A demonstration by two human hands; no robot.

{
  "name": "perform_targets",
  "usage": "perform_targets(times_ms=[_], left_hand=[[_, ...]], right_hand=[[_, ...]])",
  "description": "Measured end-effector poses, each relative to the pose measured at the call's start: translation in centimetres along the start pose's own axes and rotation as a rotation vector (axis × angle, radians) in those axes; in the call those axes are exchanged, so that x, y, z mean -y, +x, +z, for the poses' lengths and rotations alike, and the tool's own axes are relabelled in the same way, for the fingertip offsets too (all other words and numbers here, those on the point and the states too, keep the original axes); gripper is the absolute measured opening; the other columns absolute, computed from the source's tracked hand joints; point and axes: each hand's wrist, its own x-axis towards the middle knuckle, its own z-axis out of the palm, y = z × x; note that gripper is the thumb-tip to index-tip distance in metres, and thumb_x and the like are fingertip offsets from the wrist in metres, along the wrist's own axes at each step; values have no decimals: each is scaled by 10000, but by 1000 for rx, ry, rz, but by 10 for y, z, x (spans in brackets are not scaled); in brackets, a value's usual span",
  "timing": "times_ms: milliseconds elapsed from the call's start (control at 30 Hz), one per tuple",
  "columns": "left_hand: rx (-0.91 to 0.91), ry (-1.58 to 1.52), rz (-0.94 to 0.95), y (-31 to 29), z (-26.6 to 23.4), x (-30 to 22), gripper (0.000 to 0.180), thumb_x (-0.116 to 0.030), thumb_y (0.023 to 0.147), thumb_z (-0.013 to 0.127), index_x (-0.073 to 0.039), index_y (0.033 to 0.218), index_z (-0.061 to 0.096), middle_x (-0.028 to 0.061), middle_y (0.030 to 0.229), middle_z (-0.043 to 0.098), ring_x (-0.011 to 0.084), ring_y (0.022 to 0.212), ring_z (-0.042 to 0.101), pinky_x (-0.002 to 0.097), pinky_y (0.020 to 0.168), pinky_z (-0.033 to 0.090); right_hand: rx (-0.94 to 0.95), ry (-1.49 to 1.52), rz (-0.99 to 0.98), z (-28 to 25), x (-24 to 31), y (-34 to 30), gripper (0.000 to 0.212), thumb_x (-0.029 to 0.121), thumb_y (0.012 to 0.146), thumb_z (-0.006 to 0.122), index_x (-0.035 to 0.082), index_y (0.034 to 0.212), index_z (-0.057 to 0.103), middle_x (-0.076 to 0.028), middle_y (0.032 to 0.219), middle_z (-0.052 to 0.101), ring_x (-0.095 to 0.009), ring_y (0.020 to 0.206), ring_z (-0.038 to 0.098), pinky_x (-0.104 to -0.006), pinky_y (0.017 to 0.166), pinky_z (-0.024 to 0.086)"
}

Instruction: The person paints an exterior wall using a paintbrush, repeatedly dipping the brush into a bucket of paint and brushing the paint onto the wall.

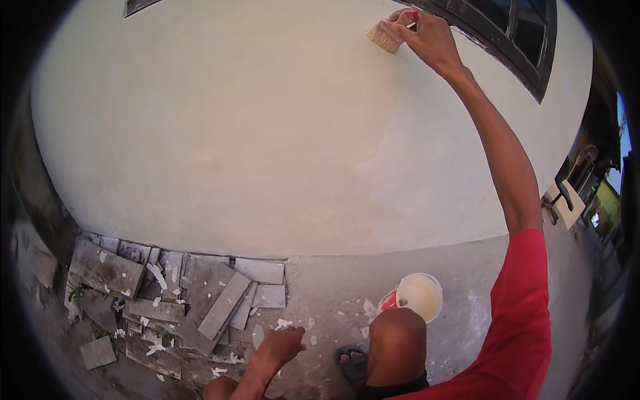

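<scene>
Right hand (430, 37) is up high, arm extended, closed on a wide brush (385, 38): pale bristles, pinkish-red handle. Brush sits at the upper right of the cream wall (227, 133), just left of the dark window frame (533, 77), bristles pointing down-left at the surface; can't confirm contact from this angle. Wall tone is uneven, with a paler patch below the brush. Left hand (281, 345) is low, near the left knee, fingers loosely curled; can't tell if anything's in it. Nearest to it: white flakes (285, 323) scattered on the gray ground (333, 277) and a loose pile of flat gray slabs (225, 307) along the wall base, some overlapping at angles. White bucket (440, 310) with pale cream contents stands on the ground just beyond the right knee (398, 330), which partly blocks it. Dark sandal (357, 365) on the foot beside that knee.
</scene>
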Motion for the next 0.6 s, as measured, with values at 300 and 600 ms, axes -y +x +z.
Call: perform_targets(times_ms=[300, 600], left_hand=[[13, -7, -10, 0, -4, -2, 299, -268, 917, 698, -14, 1043, 605, 198, 1025, 697, 402, 995, 676, 520, 827, 530], [45, -23, -13, -3, -2, -1, 303, -276, 924, 691, -18, 1061, 609, 199, 1051, 697, 405, 1002, 676, 521, 840, 530]], right_hand=[[69, -177, -388, 52, 33, -111, 305, 39, 786, 750, 124, 1059, 643, 0, 978, 598, -197, 906, 616, -327, 577, 563], [293, 261, -8, 30, 23, -116, 182, 235, 931, 685, 64, 980, 725, -68, 860, 706, -248, 746, 653, -393, 690, 529]])
